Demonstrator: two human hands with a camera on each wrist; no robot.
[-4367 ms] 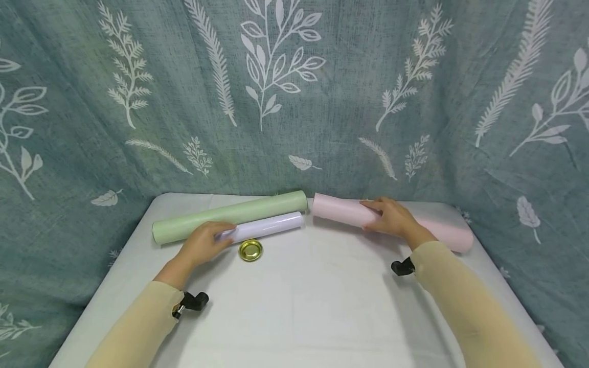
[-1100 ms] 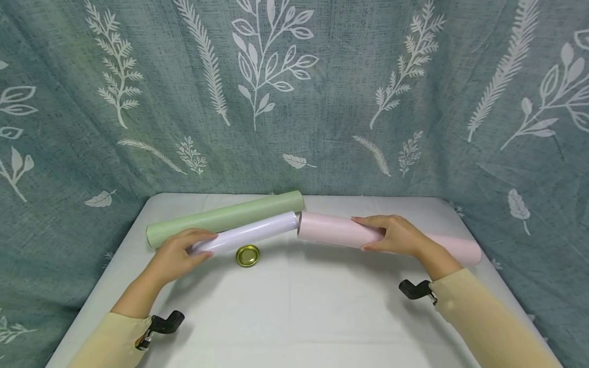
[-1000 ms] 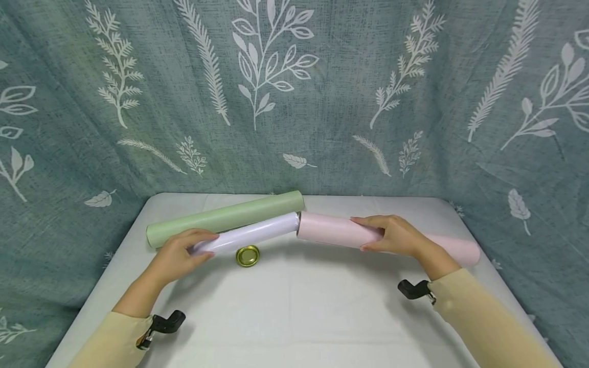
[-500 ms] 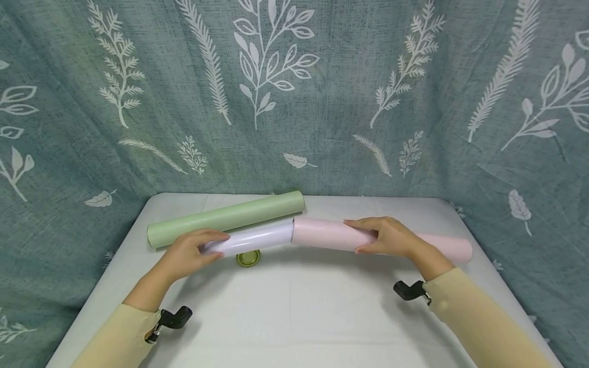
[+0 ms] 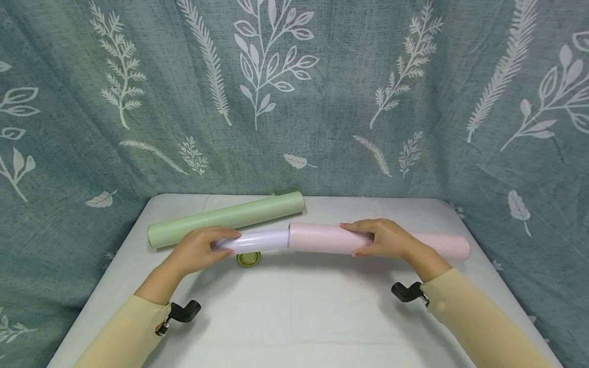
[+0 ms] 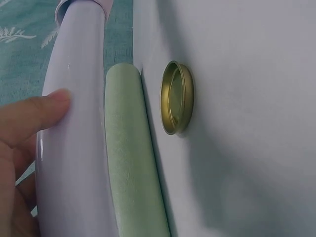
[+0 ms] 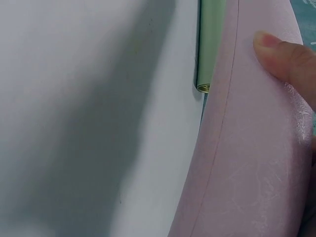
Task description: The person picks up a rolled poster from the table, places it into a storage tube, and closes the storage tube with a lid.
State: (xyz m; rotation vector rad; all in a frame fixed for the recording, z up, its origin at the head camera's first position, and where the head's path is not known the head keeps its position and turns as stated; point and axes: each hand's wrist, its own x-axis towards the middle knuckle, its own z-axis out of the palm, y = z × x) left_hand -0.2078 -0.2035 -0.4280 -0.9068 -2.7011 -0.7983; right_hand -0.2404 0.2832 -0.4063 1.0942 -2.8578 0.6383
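Left hand (image 5: 197, 250): gripping lilac tube (image 5: 264, 240)
Right hand (image 5: 387, 238): gripping pink tube (image 5: 317, 238)
Nesting step: lilac apparently entering pink
Next push: likely needing straight alignment

Bright head view, dimmer wrist views, soft shadows, glossy lilac tube (image 5: 261, 240)

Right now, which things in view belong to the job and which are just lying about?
In the job, apparently:
lavender tube, in left hand, its end inside pink tube
pink tube, in right hand

Lying about, untouched:
green tube
shallow round gold dish
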